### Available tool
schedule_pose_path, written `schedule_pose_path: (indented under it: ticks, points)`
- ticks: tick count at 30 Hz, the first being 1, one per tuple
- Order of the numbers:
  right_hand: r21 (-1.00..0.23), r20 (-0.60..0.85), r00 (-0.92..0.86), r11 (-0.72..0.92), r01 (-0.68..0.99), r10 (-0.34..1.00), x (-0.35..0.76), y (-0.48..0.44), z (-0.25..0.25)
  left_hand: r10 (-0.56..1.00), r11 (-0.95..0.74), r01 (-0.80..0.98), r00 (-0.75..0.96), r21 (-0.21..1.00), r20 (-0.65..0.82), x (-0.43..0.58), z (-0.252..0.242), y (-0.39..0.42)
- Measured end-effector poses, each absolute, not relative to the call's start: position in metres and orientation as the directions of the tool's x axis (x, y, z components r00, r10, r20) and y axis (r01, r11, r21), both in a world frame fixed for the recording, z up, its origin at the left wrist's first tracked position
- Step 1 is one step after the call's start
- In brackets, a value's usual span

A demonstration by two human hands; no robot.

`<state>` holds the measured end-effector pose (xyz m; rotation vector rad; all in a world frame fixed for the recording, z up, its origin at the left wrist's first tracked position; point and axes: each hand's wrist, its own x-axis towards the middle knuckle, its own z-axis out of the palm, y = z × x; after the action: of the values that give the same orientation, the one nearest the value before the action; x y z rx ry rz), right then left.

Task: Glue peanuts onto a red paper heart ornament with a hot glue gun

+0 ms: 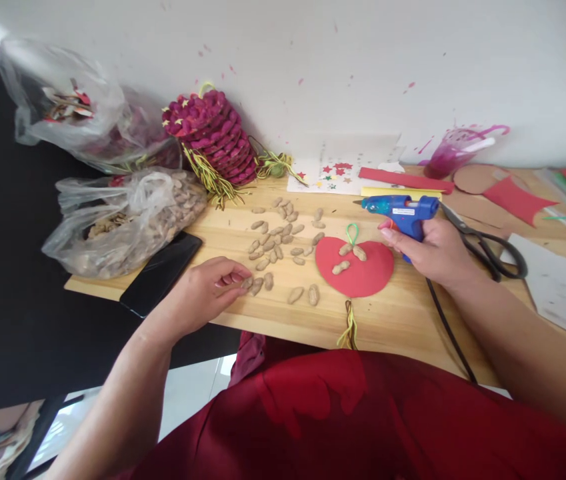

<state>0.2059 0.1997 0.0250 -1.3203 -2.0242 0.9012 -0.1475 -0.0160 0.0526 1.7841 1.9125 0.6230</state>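
Note:
My right hand is wrapped round a blue glue gun, its nozzle pointing left above a red heart-shaped card. Three peanuts sit on the card near a green loop at its top. My left hand rests on the wooden table, fingertips pinched on a peanut at the near edge of a scatter of several loose peanuts.
A plastic bag of peanuts and a black phone lie at the left. A finished magenta ornament stands by the wall. Scissors, red paper pieces and star stickers lie at the right.

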Motion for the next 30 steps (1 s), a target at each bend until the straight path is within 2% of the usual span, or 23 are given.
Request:
schedule_pose_path:
  ticks: [5,12,19,25,30]
  points:
    - [-0.782,0.07,-0.345,0.266,0.564,0.936,0.204,0.199,0.026,0.999,0.012,0.788,-0.03,0.615,0.02,-0.143,0.053,-0.013]
    - [-0.78,0.071,-0.341,0.265,0.567,0.937,0.203,0.2,0.029,0.99,0.075,0.756,-0.132,0.65,0.039,-0.14,0.053,-0.012]
    - [-0.766,0.071,-0.346,0.273,0.582,0.936,0.205,0.199,0.028,0.99,0.092,0.739,-0.139,0.667,0.017,-0.138,0.056,-0.009]
    - [-0.778,0.062,-0.369,0.276,0.565,0.928,0.204,0.2,0.031,0.966,0.129,0.805,-0.234,0.579,0.11,-0.148,0.059,0.002]
    - [-0.781,0.105,-0.371,0.307,0.544,0.923,0.207,0.202,0.025,0.967,0.08,0.835,-0.197,0.544,0.16,-0.149,0.053,0.018]
